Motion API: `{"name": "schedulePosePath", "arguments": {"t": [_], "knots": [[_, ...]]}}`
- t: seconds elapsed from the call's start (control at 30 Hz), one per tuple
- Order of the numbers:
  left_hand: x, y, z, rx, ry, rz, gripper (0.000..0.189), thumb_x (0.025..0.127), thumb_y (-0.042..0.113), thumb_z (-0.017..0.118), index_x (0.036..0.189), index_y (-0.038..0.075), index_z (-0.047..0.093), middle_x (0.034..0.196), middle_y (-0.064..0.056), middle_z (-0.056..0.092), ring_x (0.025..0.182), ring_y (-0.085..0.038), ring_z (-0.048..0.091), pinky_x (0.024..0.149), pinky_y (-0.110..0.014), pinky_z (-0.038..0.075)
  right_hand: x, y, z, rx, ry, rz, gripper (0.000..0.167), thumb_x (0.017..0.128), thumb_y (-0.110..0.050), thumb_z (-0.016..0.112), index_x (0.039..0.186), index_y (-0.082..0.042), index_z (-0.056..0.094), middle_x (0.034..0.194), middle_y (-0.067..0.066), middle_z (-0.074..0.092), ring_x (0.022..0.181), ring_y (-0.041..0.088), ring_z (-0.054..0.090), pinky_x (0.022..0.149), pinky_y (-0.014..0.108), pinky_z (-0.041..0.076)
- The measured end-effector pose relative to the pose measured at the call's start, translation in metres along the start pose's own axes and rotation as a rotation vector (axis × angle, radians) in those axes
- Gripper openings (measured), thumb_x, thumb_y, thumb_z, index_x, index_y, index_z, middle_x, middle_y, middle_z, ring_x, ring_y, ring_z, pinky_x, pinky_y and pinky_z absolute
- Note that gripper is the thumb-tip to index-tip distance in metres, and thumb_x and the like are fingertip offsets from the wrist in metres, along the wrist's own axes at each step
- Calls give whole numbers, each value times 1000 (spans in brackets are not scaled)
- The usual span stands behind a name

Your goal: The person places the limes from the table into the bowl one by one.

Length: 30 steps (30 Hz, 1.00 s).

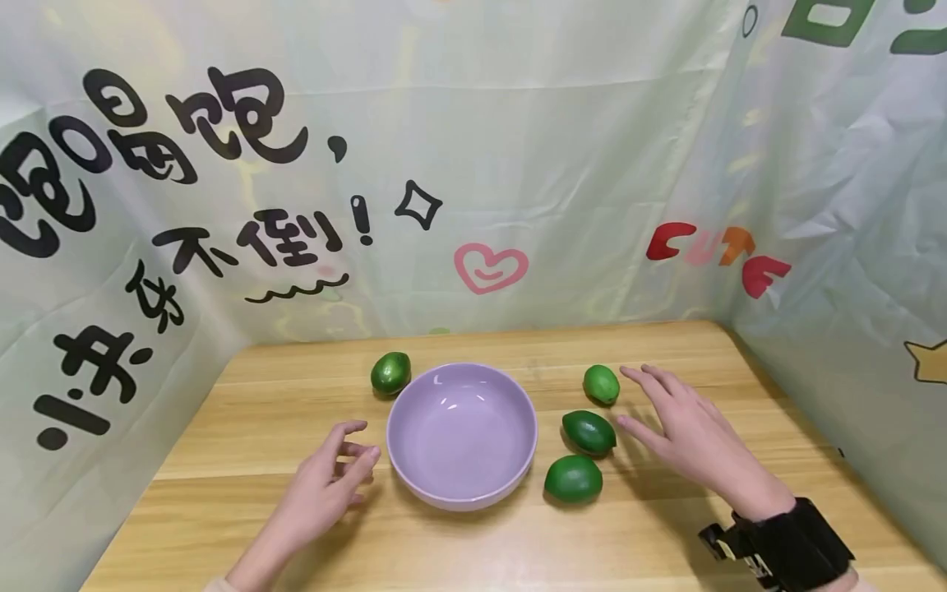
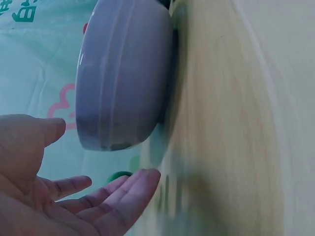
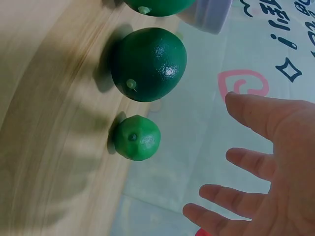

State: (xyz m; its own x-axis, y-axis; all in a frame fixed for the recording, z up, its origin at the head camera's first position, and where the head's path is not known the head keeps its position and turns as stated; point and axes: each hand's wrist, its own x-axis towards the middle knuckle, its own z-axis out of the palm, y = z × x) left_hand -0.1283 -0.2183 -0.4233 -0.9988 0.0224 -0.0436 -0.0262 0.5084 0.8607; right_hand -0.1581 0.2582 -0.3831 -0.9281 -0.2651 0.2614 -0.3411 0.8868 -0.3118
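A lilac bowl (image 1: 462, 436) sits on the wooden table with nothing inside it. Left of the bowl is my left hand (image 1: 325, 489), its fingers loosely bent and holding nothing; in the left wrist view the thumb and fingers (image 2: 133, 196) point toward the bowl's side. My right hand (image 1: 691, 427) hovers with spread fingers just right of a small bright green lime (image 1: 602, 385). Nearer the front lie two larger dark green lime-like fruits, one (image 1: 588, 432) in the middle and another (image 1: 573, 479) closest to me. A further shiny green fruit (image 1: 390, 374) lies by the bowl's back left rim.
Printed fabric (image 1: 577, 164) stands behind the table (image 1: 296, 395) and along both sides, close to its edges. On the right wrist is a black strapped device (image 1: 795, 543).
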Motion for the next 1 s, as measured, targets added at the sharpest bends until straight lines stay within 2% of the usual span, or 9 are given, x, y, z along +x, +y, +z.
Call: {"name": "schedulePosePath", "arguments": {"t": [0.23,0.63,0.77,1.0], "knots": [[-2,-7,11,-96,-31,-44,60,103,38,73,154,15,50,127,-17,70,98,-23,76,69,-33,71,2,0,4,-7,-21,-1,70,100,-36,77,158,-9,48,154,35,50,135,60,53,103,82,48],[7,-5,23,-319,-180,-63,61,109,30,63,160,11,35,133,-27,62,108,-29,74,81,-42,72,4,5,2,-3,-9,4,69,101,-36,76,158,-9,47,154,34,51,136,57,53,103,82,48],[8,-5,26,-382,-197,-89,59,110,28,61,160,13,34,131,-25,61,108,-27,73,88,-43,71,5,7,4,-9,-12,6,69,101,-36,75,158,-9,47,153,34,51,135,58,53,102,82,49],[8,-8,31,-464,-212,-114,57,111,29,58,160,15,32,139,-29,56,110,-29,74,94,-44,69,8,12,6,-15,-11,2,68,102,-36,74,158,-9,48,150,31,55,132,56,57,99,79,52]]}}
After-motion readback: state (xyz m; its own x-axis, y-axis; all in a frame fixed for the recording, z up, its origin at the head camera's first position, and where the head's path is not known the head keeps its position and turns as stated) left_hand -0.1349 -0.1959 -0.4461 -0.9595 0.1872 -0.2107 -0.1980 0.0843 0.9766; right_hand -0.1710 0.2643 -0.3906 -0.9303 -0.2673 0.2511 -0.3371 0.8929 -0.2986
